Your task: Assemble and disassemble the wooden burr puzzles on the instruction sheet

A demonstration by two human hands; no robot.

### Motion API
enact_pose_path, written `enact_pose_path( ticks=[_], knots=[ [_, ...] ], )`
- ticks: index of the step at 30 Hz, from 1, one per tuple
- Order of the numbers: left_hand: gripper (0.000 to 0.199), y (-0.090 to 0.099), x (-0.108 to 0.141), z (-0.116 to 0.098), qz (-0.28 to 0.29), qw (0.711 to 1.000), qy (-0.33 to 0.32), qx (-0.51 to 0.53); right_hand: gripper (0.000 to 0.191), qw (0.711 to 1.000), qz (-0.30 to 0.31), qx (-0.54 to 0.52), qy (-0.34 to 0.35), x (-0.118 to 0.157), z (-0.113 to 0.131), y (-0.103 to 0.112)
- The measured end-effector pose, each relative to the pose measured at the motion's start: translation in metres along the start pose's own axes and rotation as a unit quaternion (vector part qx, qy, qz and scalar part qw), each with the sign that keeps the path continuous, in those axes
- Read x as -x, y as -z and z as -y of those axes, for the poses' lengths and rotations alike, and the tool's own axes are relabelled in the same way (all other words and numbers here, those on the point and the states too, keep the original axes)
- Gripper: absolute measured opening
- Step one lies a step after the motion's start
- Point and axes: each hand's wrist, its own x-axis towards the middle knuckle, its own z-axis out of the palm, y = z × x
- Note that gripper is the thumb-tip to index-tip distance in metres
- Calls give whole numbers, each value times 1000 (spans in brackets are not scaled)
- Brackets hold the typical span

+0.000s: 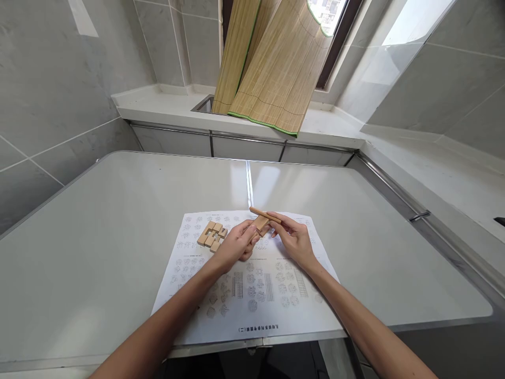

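Nearest the camera, the left forearm (171, 316) slants in from seven o'clock and the right forearm (363, 317) from about five, both bare. They meet over a printed sheet (300, 319) spread at the near edge of a white table (118, 221). Taking the sheet as the dial, the wooden piece (261, 223) being handled sits just past twelve, held above the paper between the two hands.

The left hand (235, 242) has its fingers curled around that piece, thumb pressed on top (its far fingers are partly hidden). The right hand (295, 240) pinches one end of a slim wooden stick (258, 212) between thumb and fingers; the stick slopes across the piece, its free end pointing toward eleven.

Around ten to eleven o'clock, near the left hand, a cluster of short wooden blocks (208, 239) lies on the sheet (one bears a dark mark, too small to make out). Rows of small diagrams cover much of the paper, with larger characters at six. Well beyond, at twelve, a green-edged bamboo blind (272, 79) hangs over a pale sill (158, 105).
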Motion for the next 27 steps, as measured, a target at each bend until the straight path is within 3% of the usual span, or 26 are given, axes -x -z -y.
enact_pose_path(
  ticks=[4, 10, 21, 27],
  knots=[
    [32, -4, -1, 4, -18, 1000, -18, 11, 30, 1000, -17, 1, 10, 3, -1, -5],
    [32, -8, -5, 6, -44, 998, -50, 21, 35, 998, 30, 20, 55, 9, -4, -15],
    [31, -10, -3, 0, -26, 999, -2, 28, 28, 999, -5, 44, 28, 6, 0, -11],
    [30, -8, -2, 2, -16, 999, -7, 35, 29, 998, 29, 58, 27, 8, -1, -11]
  ],
)
